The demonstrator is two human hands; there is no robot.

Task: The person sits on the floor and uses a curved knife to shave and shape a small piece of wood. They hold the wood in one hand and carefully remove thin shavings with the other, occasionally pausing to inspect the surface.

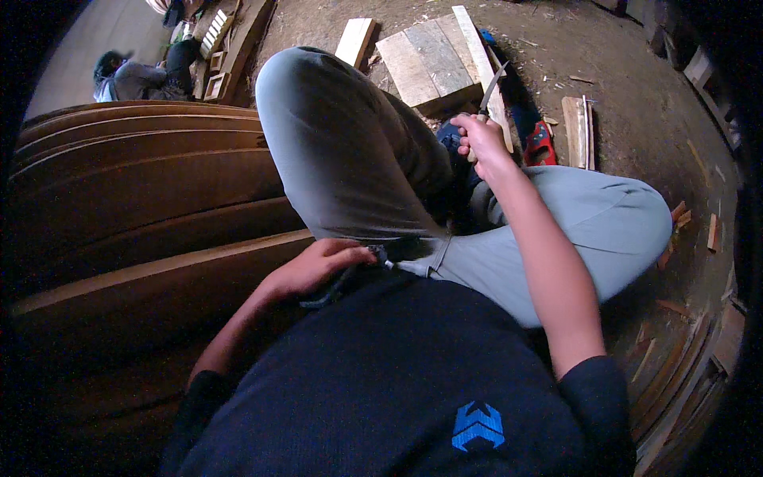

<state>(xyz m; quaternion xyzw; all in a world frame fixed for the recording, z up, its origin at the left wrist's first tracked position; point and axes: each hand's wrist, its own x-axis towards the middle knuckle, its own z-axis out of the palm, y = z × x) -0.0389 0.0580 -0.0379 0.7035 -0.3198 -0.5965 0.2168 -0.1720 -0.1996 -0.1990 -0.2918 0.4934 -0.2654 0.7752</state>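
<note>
In my right hand (479, 143), held out beyond my bent legs, is a knife (491, 86) with a slim, slightly curved blade. The fingers wrap its pale handle, and the blade tip points up and away. My left hand (326, 262) rests at my lap by the waist. Its thumb and fingers close on a small dark thing (378, 254) with a light tip, whose kind I cannot make out. Just past the knife lies a low platform of pale boards (429, 63). Beside the right hand, on the ground, is a saw with a red handle (540, 147).
Long brown planks (143, 199) stand stacked at my left. A pale strip of wood (481, 56) lies along the platform, and short wood pieces (578, 131) lie right of the saw. Shavings dot the dirt floor. Another person (139, 79) sits far off at upper left.
</note>
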